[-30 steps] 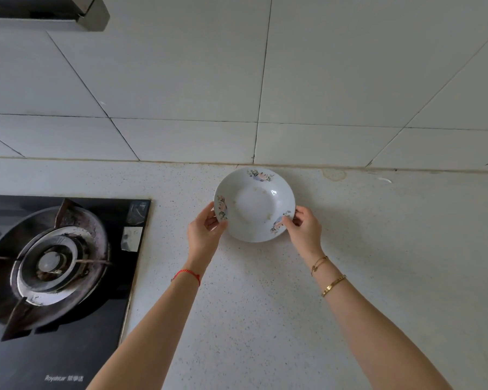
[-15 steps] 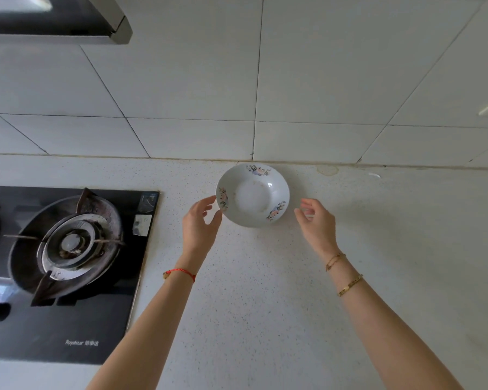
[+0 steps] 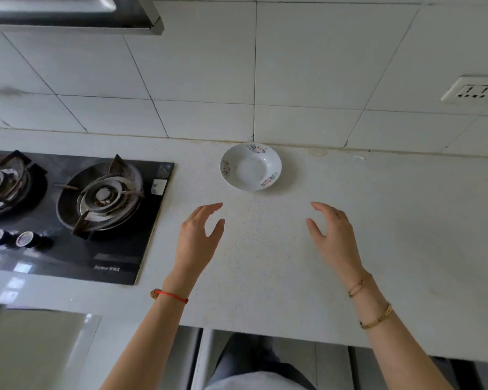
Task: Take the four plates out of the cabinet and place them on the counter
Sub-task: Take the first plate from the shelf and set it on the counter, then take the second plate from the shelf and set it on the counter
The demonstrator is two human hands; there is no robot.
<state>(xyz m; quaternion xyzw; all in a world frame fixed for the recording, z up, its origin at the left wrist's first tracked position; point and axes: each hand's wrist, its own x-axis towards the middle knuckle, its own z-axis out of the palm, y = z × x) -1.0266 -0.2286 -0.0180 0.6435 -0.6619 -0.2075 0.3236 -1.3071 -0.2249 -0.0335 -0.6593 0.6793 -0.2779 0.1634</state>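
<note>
Above the pale speckled surface [image 3: 265, 277], two bare hands, both empty. Left hand [image 3: 197, 237]: fingers spread and loosely curled, thumb apart, palm turned inward; a red cord bracelet [image 3: 171, 295] on the wrist. Right hand [image 3: 334, 235]: likewise spread wide with fingers slightly bent, holding nothing; two gold bracelets [image 3: 359, 285] on the wrist and forearm. Neither hand touches anything; the two hang apart, with bare surface between them.

Item, one plate [image 3: 250, 166]: white, shallow and deep-welled, with small floral motifs in three places on its rim. It stands right way up on the surface, beyond the fingertips and roughly midway between the hands, close to the back edge where the surface meets the wall. Apart from both hands.

Item, gas hob [image 3: 76, 243]: black glass, set into the surface to the left of the left hand, with two burners [image 3: 102, 195] under metal pan supports and two round knobs [image 3: 26, 239] at its near side.

Item, tiled wall [image 3: 307, 66]: white, large tiles, dark joints. A white socket [image 3: 473, 90] is mounted at far right. The grey underside of an extractor hood [image 3: 68, 12] shows at upper left.

Item, near edge: the person's dark trousers [image 3: 251, 358] show below the surface lip.
</note>
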